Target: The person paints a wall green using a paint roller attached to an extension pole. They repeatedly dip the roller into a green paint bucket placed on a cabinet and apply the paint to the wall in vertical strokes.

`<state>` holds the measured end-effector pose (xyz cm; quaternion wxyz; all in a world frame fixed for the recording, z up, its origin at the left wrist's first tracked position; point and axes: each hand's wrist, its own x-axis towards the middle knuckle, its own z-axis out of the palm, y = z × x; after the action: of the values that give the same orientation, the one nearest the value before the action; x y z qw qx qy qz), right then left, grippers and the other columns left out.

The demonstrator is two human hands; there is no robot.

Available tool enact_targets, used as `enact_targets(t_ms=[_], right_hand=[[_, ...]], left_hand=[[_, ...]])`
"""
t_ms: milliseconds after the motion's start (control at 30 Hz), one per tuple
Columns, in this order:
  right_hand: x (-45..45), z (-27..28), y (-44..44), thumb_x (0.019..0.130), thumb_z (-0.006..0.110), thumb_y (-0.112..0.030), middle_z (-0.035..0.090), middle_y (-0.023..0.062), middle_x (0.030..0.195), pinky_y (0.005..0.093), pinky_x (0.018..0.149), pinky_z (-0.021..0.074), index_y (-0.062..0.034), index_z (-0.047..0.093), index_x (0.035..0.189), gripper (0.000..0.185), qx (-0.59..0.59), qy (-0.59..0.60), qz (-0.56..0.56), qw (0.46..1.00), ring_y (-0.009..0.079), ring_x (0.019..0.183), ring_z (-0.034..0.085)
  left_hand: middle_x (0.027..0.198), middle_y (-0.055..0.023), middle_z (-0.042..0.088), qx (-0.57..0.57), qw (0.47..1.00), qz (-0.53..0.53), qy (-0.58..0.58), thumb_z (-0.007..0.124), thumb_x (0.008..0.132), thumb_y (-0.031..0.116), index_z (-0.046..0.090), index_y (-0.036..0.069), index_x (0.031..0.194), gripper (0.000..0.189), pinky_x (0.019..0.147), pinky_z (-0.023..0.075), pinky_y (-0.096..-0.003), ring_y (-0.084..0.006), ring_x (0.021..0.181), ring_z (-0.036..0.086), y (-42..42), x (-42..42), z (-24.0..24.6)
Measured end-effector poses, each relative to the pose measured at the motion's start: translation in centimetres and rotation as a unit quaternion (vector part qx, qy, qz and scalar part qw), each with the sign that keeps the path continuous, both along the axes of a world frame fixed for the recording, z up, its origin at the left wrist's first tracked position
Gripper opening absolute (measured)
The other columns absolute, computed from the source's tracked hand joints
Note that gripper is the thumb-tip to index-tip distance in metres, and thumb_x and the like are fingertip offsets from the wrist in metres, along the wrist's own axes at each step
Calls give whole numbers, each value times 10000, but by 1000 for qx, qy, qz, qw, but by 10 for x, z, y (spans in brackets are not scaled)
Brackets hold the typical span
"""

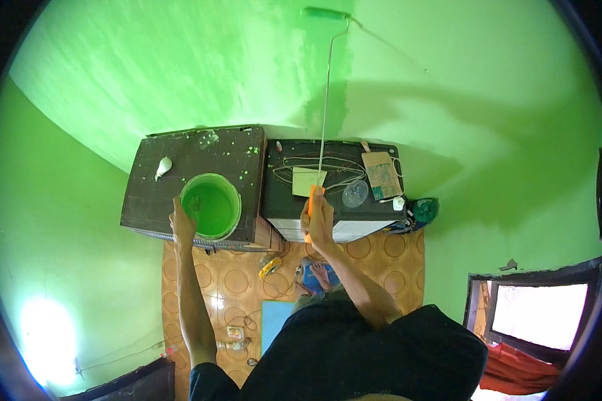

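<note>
My right hand (319,220) grips the orange handle of a paint roller (326,14). The roller's thin metal frame reaches up to the wall (406,45), where its green sleeve lies at the edge between darker green paint and paler green. My left hand (182,220) holds the near left rim of a round bucket (211,205) of green paint, at the front of a dark, paint-spattered cabinet top (140,200). Whether the bucket rests on the cabinet is hard to tell. A white light bulb (164,166) lies on the cabinet, left of the bucket.
A second dark-topped cabinet (281,200) holds coiled cable, a clear plastic cup (355,193) and a piece of cardboard (382,175). On the tiled floor are a yellow-rimmed round object (270,266), cords and a plastic bottle (236,345). A window (539,316) is at the right.
</note>
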<state>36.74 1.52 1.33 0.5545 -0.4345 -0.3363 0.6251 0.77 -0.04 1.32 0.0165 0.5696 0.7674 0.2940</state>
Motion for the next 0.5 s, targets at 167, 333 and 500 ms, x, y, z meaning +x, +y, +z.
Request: enact_targets(t_ms=[167, 333, 500], right_hand=[[7, 28, 18, 959, 395, -652, 369, -39, 492, 225, 330, 289, -98, 420, 721, 603, -12, -36, -8, 999, 49, 367, 347], [7, -8, 10, 930, 435, -678, 343, -57, 480, 233, 331, 292, -109, 420, 717, 608, -25, -84, -49, 995, 50, 366, 348], [-1, -80, -19, 931, 493, -635, 389, -33, 509, 257, 344, 303, -106, 450, 706, 577, -118, -66, -56, 989, 75, 381, 378]], left_hand=[[946, -290, 669, 11, 998, -16, -56, 575, 835, -6, 451, 55, 1210, 399, 728, 505, -545, -489, 926, 638, 0, -2, -3], [933, -290, 668, 5, 999, -9, -40, 570, 801, -51, 440, 51, 1219, 449, 728, 502, -544, -483, 919, 643, -1, 1, -5], [913, -287, 662, -18, 999, 6, -48, 564, 782, -78, 438, 48, 1205, 459, 717, 502, -532, -475, 903, 650, -1, -1, -6]])
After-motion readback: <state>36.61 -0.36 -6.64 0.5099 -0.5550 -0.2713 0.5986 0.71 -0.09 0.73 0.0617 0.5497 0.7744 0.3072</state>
